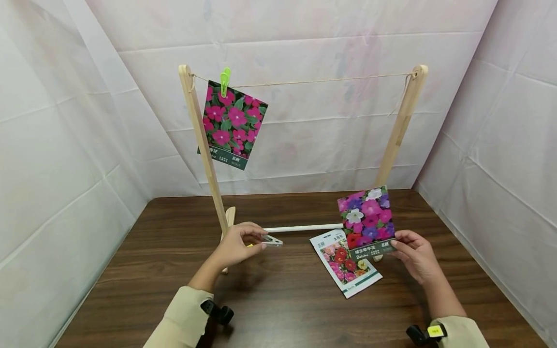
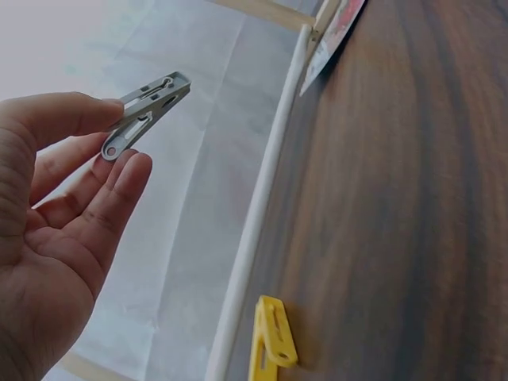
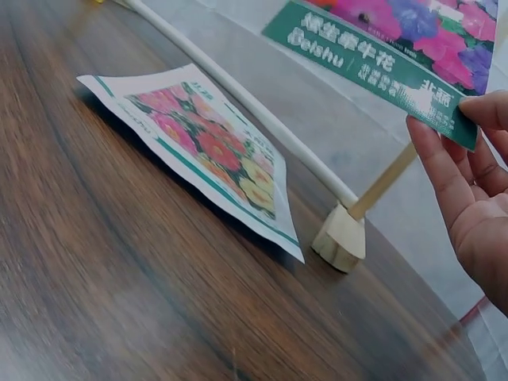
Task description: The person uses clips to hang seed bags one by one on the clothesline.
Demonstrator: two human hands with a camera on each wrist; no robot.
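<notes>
Wooden rack (image 1: 204, 145) stands on the table (image 1: 278, 309), a flower packet (image 1: 234, 124) pegged to its string, while the right hand (image 1: 415, 255) pinches another seed packet (image 1: 367, 220) upright and the left hand (image 1: 235, 245) pinches a grey peg (image 1: 271, 239).

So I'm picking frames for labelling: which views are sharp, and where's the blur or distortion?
Head view: evenly lit, sharp, its wooden posts splay from wide-angle distortion. Left wrist view: grey clothespin crisp, tabletop blurred. Right wrist view: flat seed packet soft, near tabletop smeared.
</notes>
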